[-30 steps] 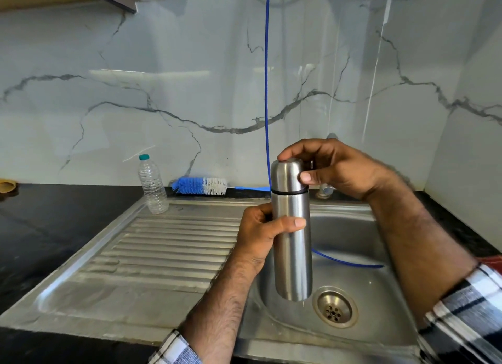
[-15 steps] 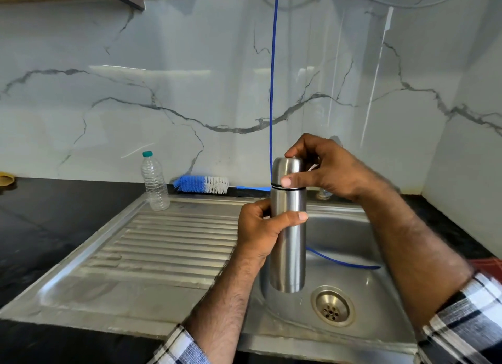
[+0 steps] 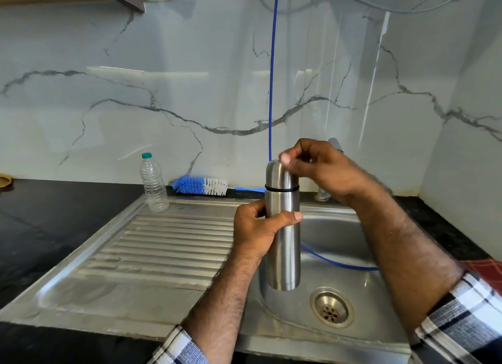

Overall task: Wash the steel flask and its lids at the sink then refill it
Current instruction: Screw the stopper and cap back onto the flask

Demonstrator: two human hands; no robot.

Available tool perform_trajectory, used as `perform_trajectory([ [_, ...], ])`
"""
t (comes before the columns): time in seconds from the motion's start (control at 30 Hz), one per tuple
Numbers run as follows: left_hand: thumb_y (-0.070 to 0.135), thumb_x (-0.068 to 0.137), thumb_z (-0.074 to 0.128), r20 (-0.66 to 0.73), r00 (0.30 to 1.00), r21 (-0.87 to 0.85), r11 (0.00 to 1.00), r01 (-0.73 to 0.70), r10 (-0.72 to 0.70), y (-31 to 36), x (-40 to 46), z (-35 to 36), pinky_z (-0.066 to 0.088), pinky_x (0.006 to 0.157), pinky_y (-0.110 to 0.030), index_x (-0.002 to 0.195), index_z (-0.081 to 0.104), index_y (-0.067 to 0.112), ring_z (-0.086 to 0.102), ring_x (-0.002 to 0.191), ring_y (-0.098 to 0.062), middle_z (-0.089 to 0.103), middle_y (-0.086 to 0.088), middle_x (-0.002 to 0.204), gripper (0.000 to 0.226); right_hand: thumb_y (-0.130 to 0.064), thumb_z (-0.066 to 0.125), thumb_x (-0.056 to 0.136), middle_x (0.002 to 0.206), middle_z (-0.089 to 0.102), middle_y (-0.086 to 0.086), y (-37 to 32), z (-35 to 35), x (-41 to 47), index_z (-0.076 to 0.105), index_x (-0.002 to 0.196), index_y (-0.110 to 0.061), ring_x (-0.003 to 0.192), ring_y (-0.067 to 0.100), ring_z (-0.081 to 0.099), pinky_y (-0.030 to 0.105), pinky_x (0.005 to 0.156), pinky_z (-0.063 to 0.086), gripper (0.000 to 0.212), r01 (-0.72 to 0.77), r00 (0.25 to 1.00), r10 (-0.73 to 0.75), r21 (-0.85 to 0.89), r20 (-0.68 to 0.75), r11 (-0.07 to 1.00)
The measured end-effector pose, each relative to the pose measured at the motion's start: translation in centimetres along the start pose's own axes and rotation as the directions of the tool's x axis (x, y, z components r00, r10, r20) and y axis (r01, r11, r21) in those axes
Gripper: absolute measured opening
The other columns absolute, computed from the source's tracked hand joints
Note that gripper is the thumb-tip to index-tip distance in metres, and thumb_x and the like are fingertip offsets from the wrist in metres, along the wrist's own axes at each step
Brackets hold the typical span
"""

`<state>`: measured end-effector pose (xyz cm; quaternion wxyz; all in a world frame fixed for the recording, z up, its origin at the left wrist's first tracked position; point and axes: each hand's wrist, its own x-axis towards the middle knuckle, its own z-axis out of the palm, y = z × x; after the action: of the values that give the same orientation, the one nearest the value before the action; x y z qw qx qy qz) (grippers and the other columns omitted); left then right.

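Observation:
A tall steel flask [image 3: 284, 255] stands upright in the air over the left side of the sink basin [image 3: 339, 227]. My left hand [image 3: 258, 233] grips its body just below the black ring. The rounded steel cap lid [image 3: 277, 176] sits on top of the flask. Over that cap is my right hand [image 3: 320, 170], fingers curled behind it and thumb on its upper edge. Any inner lid is hidden under the cap.
A thin blue hose [image 3: 271, 78] hangs down the wall into the basin near the drain [image 3: 330, 308]. A clear plastic bottle [image 3: 153, 184] and a blue-white brush [image 3: 201, 185] stand at the back of the ribbed drainboard [image 3: 163, 244]. The tap [image 3: 335, 144] is behind my right hand.
My right hand has turned around the cap, and its thumb has risen from the black ring to the cap's top edge. The flask stays in my left hand.

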<state>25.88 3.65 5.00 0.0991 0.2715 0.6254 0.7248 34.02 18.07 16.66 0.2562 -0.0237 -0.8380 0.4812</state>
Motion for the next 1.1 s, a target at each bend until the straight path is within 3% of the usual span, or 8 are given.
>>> perform_trajectory([
  [0.13,0.044,0.051,0.095,-0.011,1.000,0.009,1.000,0.004,-0.004,0.1,-0.1,-0.1,0.063,0.073,-0.038,0.090,0.083,0.021,0.079,0.078,-0.020,0.081,-0.001,0.085,0.047,-0.006,0.080,0.088,0.108,0.074,0.021,0.4,-0.5,0.0,0.070,0.108,-0.004,0.096,0.021,0.072,0.035,0.092,0.060,0.023,-0.047,0.996,0.034,0.168,0.083,0.985],
  [0.27,0.037,0.054,0.097,-0.013,1.000,0.025,1.000,-0.010,0.011,0.3,-0.2,0.0,0.061,0.070,-0.035,0.084,0.084,0.024,0.077,0.073,-0.017,0.080,0.000,0.081,0.035,-0.032,0.094,0.065,0.082,0.064,0.003,0.1,0.6,0.0,0.063,0.094,-0.011,0.075,0.011,0.060,0.029,0.073,0.057,0.048,-0.049,0.996,0.046,-0.044,-0.073,0.998],
  [0.43,0.039,0.056,0.097,0.020,1.000,0.052,0.999,-0.009,0.008,0.2,-0.2,-0.1,0.063,0.074,-0.038,0.088,0.083,0.023,0.078,0.078,-0.018,0.081,0.001,0.083,0.038,-0.007,0.070,0.099,0.132,0.073,0.011,0.6,-0.7,-0.3,0.068,0.110,-0.005,0.121,0.016,0.069,0.031,0.102,0.057,0.012,-0.046,0.990,0.020,0.185,0.140,0.982],
  [0.5,0.041,0.055,0.096,0.020,1.000,0.051,0.999,-0.013,0.012,0.2,-0.1,0.0,0.060,0.071,-0.036,0.086,0.083,0.021,0.077,0.076,-0.017,0.080,0.000,0.082,0.040,0.005,0.072,0.093,0.124,0.076,0.005,0.6,-0.8,-0.2,0.071,0.116,-0.004,0.114,0.014,0.071,0.031,0.095,0.059,0.024,-0.016,0.992,0.002,0.114,0.129,0.993],
  [0.7,0.035,0.056,0.097,0.020,0.999,0.068,0.997,-0.034,0.033,0.2,-0.2,0.0,0.063,0.072,-0.037,0.082,0.083,0.020,0.077,0.074,-0.020,0.079,-0.003,0.079,0.033,-0.051,0.091,0.065,0.086,0.069,0.005,0.2,1.4,-0.1,0.068,0.099,-0.011,0.074,0.005,0.062,0.026,0.071,0.057,0.058,0.011,0.998,-0.020,-0.140,-0.063,0.990],
  [0.8,0.035,0.057,0.097,0.010,1.000,0.045,0.999,-0.010,0.010,0.5,-0.2,-0.2,0.065,0.077,-0.041,0.086,0.083,0.021,0.079,0.078,-0.021,0.081,-0.001,0.084,0.035,-0.023,0.073,0.098,0.113,0.075,0.016,0.4,-0.1,-0.1,0.071,0.116,-0.002,0.097,0.017,0.070,0.032,0.093,0.058,0.028,-0.024,0.996,0.018,0.074,0.091,0.997],
  [0.9,0.036,0.057,0.097,0.008,1.000,0.049,0.999,-0.018,0.018,0.5,-0.2,-0.4,0.066,0.077,-0.043,0.088,0.083,0.021,0.079,0.080,-0.021,0.081,0.000,0.085,0.037,0.006,0.069,0.095,0.117,0.075,0.018,0.3,-0.8,-0.3,0.073,0.122,-0.005,0.102,0.018,0.071,0.031,0.093,0.060,0.029,-0.020,0.990,0.014,0.040,0.143,0.999],
  [1.1,0.033,0.058,0.096,0.039,0.998,0.056,0.997,-0.044,0.042,0.4,-0.2,-0.4,0.059,0.069,-0.033,0.085,0.082,0.020,0.077,0.076,-0.017,0.080,-0.001,0.082,0.033,-0.044,0.091,0.070,0.107,0.073,0.008,-0.2,0.1,-0.4,0.069,0.105,-0.006,0.091,0.002,0.067,0.023,0.081,0.056,0.055,0.023,1.000,-0.022,-0.099,0.011,0.995],
])
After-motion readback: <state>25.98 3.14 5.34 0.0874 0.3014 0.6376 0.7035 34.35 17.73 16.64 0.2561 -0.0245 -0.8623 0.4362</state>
